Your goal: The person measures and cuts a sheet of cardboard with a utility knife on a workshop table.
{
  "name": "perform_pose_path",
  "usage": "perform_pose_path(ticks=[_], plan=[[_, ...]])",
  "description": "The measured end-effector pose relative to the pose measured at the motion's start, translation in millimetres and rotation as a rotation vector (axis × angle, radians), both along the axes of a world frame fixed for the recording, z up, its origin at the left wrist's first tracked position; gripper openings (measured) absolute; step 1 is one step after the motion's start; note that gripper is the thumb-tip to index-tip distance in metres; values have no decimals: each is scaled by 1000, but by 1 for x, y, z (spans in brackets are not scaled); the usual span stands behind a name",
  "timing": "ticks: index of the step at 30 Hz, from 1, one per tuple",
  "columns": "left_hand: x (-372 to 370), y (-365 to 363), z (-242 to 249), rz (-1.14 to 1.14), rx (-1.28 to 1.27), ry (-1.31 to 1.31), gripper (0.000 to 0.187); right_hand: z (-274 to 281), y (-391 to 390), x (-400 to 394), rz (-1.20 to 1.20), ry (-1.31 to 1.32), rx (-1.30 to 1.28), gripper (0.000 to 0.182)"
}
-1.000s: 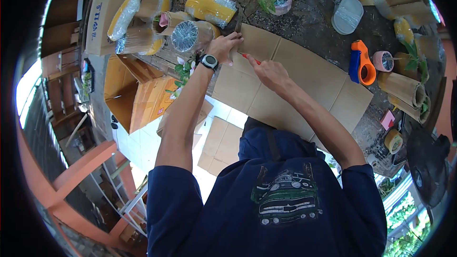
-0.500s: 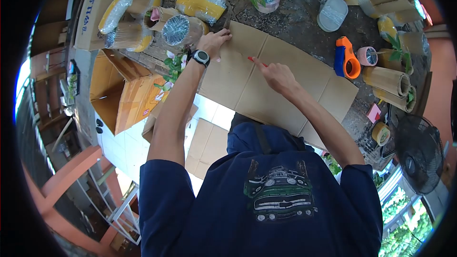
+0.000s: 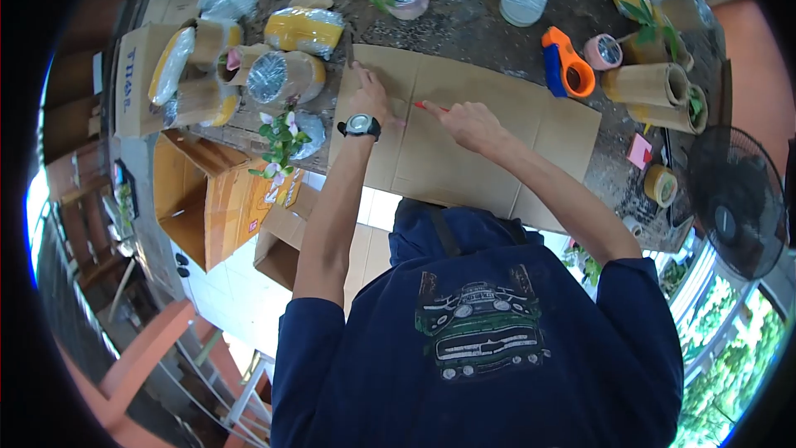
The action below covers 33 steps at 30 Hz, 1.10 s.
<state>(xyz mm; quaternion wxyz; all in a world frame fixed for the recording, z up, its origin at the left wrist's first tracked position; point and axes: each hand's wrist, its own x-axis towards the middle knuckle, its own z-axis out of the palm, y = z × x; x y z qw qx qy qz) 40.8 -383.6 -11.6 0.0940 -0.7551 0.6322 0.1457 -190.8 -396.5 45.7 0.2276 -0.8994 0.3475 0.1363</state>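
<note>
A brown cardboard sheet with crease lines lies flat on the table in front of me. My left hand, below a wristwatch, rests on the sheet's left part with fingers stretched out and nothing visible in them. Just beyond its fingertips, a narrow dark strip sits at the sheet's far left corner; I cannot make out what it is. My right hand is closed around a slim red pen-like tool. The tool's tip is at or just above the sheet, close to a crease. Its exact kind is too small to tell.
An orange and blue tape dispenser and cardboard tubes stand right. Plastic-wrapped bundles and a flowering plant are left. Open cardboard boxes sit below the table's left side. A black fan stands far right.
The view has shifted. My left hand has moved right, farther onto the cardboard sheet. The red tool's tip has passed from the left side of the crease to just right of it.
</note>
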Motion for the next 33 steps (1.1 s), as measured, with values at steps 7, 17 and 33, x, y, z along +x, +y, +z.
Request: perform_pose_path(ticks=[7, 17, 33], plan=[[-13, 3, 22, 69, 67, 16, 134, 12, 7, -61, 1, 42, -24, 69], [-70, 41, -11, -43, -90, 174, 116, 12, 6, -81, 5, 33, -19, 66], [-70, 38, -14, -42, -18, 108, 122, 2, 25, -205, -79, 41, -64, 71]])
